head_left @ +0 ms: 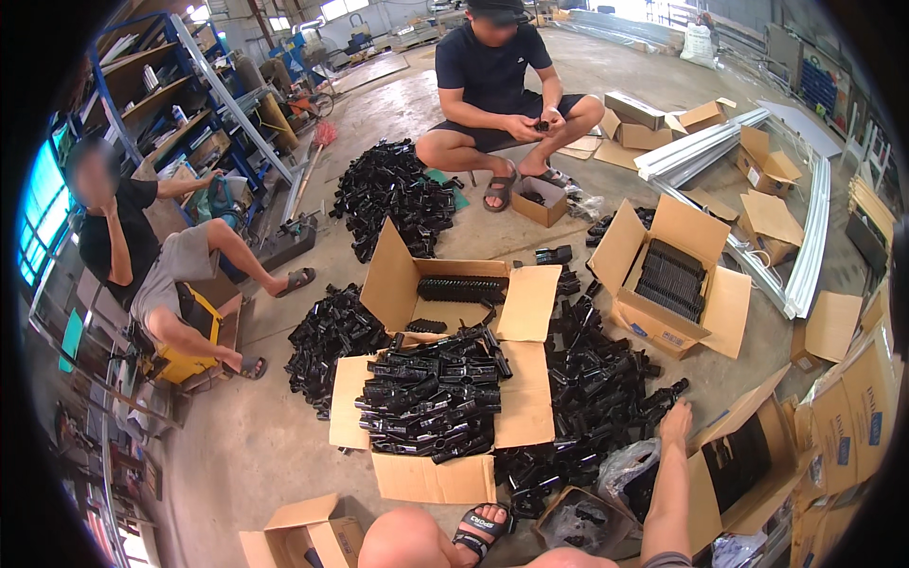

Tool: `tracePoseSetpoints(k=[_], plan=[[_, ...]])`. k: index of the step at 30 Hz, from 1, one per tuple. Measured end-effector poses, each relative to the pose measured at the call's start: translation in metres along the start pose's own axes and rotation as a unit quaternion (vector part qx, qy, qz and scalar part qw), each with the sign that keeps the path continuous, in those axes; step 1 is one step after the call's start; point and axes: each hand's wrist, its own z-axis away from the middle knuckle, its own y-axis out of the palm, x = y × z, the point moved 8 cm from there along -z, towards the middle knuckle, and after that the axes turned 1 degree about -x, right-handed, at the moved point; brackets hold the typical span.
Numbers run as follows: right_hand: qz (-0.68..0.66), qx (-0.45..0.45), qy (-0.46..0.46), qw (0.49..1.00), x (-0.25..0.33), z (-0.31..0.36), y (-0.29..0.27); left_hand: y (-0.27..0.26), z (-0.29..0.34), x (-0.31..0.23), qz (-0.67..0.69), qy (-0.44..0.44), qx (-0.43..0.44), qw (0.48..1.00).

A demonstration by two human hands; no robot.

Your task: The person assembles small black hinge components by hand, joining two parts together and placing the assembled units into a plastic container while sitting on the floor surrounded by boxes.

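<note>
My right hand [676, 422] reaches out at the right edge of a pile of glossy black tubular fittings [597, 388]. Its fingers, partly hidden, look closed on one black fitting [674, 390] that sticks up past them. My left hand is out of the picture. Left of this pile, an open cardboard box [526, 301] has neat rows of black parts inside, with more fittings [431, 393] heaped over its near flaps. Beside my right forearm are a clear plastic bag [630, 470] and another open box [696, 492] with black pieces in it.
A co-worker [492, 85] squats opposite, both hands on a small black part. Another person [123, 237] sits at the left. More fittings lie heaped at far left [393, 194]. An open box [653, 327] holds stacked black parts; white metal profiles [805, 256] lie at the right.
</note>
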Motion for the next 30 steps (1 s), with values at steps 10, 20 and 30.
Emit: tracePoseSetpoints(k=[10, 20, 30], plan=[[-0.056, -0.06, -0.154, 0.985, 0.043, 0.039, -0.164, 0.075, -0.012, -0.024, 0.194, 0.124, -0.019, 0.973], [-0.241, -0.051, -0.338, 0.909, 0.132, 0.241, -0.418, -0.132, 0.28, -0.237, 0.493, 0.308, -0.215, 0.785], [-0.269, -0.132, -0.373, 0.878, 0.139, 0.315, -0.456, -0.105, 0.381, -0.287, 0.047, 0.296, -0.227, 0.927]])
